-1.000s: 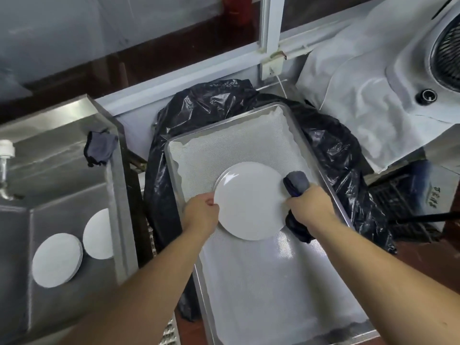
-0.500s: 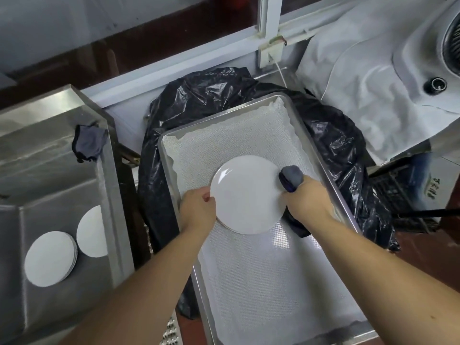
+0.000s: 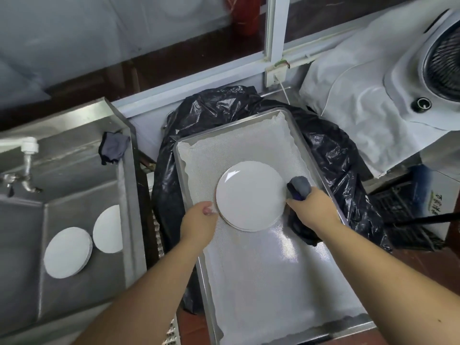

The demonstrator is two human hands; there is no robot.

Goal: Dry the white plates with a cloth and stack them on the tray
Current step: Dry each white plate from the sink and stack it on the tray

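Observation:
A white plate (image 3: 251,194) lies on top of a small stack on the mesh-lined metal tray (image 3: 311,170). My left hand (image 3: 199,222) pinches the plate's left rim. My right hand (image 3: 313,207) is at the plate's right edge and grips a dark grey cloth (image 3: 300,186), bunched above my fingers and hanging below the wrist. More white plates wait in the steel sink (image 3: 79,215): a stack (image 3: 67,252) and one leaning plate (image 3: 108,229).
A black plastic bag (image 3: 224,113) bulges behind and beside the tray. Another grey rag (image 3: 113,149) hangs on the sink's edge, with a tap (image 3: 27,155) at far left. A white cloth-covered appliance (image 3: 373,95) stands at the right.
The plate has been lowered onto the stack and sits flatter now. Both hands stay at its rim. The camera view shifted slightly.

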